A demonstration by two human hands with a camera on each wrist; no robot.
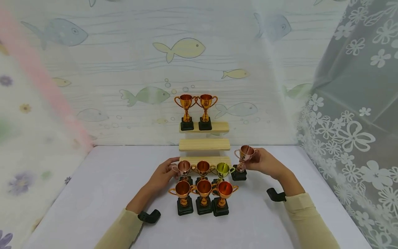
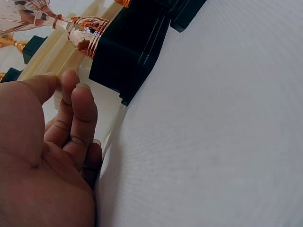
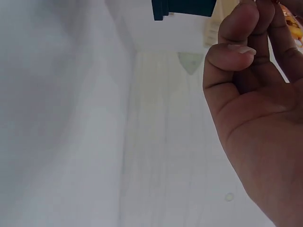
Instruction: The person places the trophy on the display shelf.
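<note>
Nine small trophy cups are in view on black bases: two on the shelf, six grouped on the worktop, one in the right hand. The two gold cups point(image 1: 196, 111) stand side by side on the top step of a three-step wooden shelf point(image 1: 217, 127); its two lower steps carry nothing. On the white worktop point(image 1: 93, 193) the group forms two rows of three: the front row point(image 1: 203, 199) is copper-orange, and the back row holds a pale copper cup point(image 1: 184, 168), an orange cup point(image 1: 203, 168) and one green cup point(image 1: 223, 170).

The right hand point(image 1: 264, 162) pinches a rose-copper cup point(image 1: 245, 154) at its bowl, tilted, its base point(image 1: 238, 174) low beside the green cup (contact with the worktop cannot be told). The left hand point(image 1: 161, 176) rests by the pale copper cup, fingers lightly curved at its bowl; whether the grip closes on it cannot be told. The front row stands between the viewer and the back row, hiding most of the back bases.
</note>
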